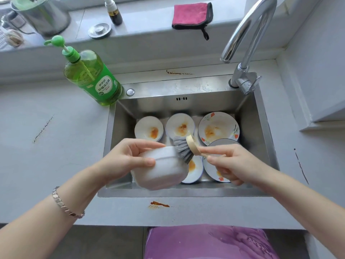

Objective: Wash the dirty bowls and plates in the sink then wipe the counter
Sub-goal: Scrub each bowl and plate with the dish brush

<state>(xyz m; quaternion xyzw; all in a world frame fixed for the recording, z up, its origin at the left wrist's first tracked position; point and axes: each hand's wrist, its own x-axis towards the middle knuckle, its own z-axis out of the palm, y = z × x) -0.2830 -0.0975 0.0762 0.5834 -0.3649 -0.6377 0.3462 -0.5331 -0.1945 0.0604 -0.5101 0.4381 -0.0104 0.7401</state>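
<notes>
**Scrubbing the first bowl above the sink**

Held over the near half of the sink (pixel 261 128), tipped on its side: a white bowl (pixel 160 171), mouth turned toward the brush so the bristles can reach in and any drips fall into the basin, not onto the counter (pixel 56 146). Left hand (pixel 127 157) wrapped round the bowl's outside, fingers (pixel 147 162) clamped on its wall, thumb along the upper rim. Right hand (pixel 229 163) pinching the pale wooden handle of the brush (pixel 184 148), fingers closed on it, grey bristles touching the bowl's rim.

Down in the sink, waiting their turn: two small bowls with orange residue (pixel 149 130) at the far side, a flowered plate (pixel 218 128) to their right, and more smeared dishes on the near side, partly hidden behind the held bowl and the right hand. Probably early in the job, judging by how many remain dirty.

Behind the sink's left corner, a green soap bottle (pixel 93 77), within easy reach. At the sink's right rear corner, the tap (pixel 244 40), no water seen running. On the ledge behind the sink, a folded pink cloth (pixel 192 15), likely meant for the wiping. Just in front of the sink, an orange smear (pixel 159 204) on the counter, not yet wiped.
</notes>
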